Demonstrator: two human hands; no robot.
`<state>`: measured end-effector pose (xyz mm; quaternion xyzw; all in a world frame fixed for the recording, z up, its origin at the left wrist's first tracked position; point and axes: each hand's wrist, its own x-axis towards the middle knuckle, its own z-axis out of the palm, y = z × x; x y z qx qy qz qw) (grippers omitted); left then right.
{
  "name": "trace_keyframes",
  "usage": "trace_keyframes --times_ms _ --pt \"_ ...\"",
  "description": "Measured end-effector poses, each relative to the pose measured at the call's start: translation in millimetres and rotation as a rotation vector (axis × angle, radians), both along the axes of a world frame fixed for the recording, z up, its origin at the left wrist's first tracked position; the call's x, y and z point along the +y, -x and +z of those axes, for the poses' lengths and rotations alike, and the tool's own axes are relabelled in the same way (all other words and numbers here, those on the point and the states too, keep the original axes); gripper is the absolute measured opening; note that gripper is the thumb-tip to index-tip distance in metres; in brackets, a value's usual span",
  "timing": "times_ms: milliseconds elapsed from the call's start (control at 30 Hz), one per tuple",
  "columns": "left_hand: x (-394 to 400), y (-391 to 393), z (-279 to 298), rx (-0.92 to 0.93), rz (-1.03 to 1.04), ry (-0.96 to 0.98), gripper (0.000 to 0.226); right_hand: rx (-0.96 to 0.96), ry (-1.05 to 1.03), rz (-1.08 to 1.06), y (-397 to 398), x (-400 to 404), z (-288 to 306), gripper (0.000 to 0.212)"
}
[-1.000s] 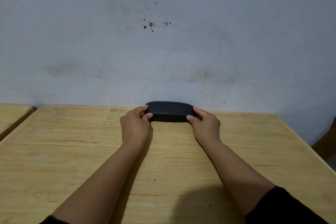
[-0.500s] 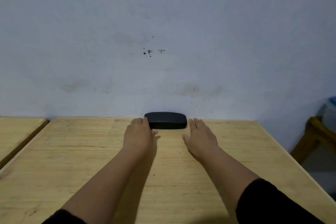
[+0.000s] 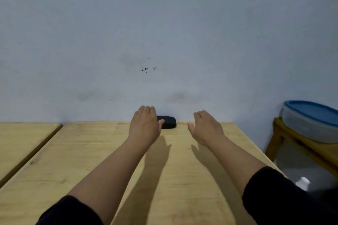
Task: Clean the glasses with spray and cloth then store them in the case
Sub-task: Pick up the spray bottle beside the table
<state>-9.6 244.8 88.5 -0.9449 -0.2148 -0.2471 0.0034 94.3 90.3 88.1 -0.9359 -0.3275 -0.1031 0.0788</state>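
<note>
The closed black case (image 3: 167, 122) lies at the far edge of the desk (image 3: 91, 151) by the wall, while the left hand (image 3: 144, 127) and right hand (image 3: 206, 129) hover with released fingers, holding nothing.

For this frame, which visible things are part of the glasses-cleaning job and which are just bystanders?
Part of the job:
- black case, closed, at the table's far edge by the wall
- left hand, open, in front of the case's left end
- right hand, open, apart from the case

Bystanders:
- wooden table
- second table
- blue-lidded tub on a wooden stand
</note>
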Motion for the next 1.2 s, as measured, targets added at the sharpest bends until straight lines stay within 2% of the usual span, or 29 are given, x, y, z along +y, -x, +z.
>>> trace_keyframes --times_ms 300,567,733,900,1000,1200 --pt "-78 30 35 -0.141 -0.146 0.012 0.050 -0.099 -0.094 -0.078 41 -91 37 0.049" --pt "-154 33 24 -0.184 -0.311 0.062 0.049 -0.140 -0.178 -0.192 69 -186 45 0.052" --pt "-203 26 -19 -0.168 -0.419 0.191 0.051 -0.128 -0.378 -0.240 90 -232 4 0.052" --pt "-240 19 -79 -0.063 -0.519 0.318 0.050 -0.097 -0.588 -0.253 107 -261 -65 0.043" --pt "-249 11 -102 0.022 -0.536 0.410 0.048 -0.032 -0.701 -0.288 106 -266 -99 0.046" --pt "-251 -3 -123 0.056 -0.543 0.441 0.044 0.107 -0.901 -0.365 85 -260 -125 0.049"
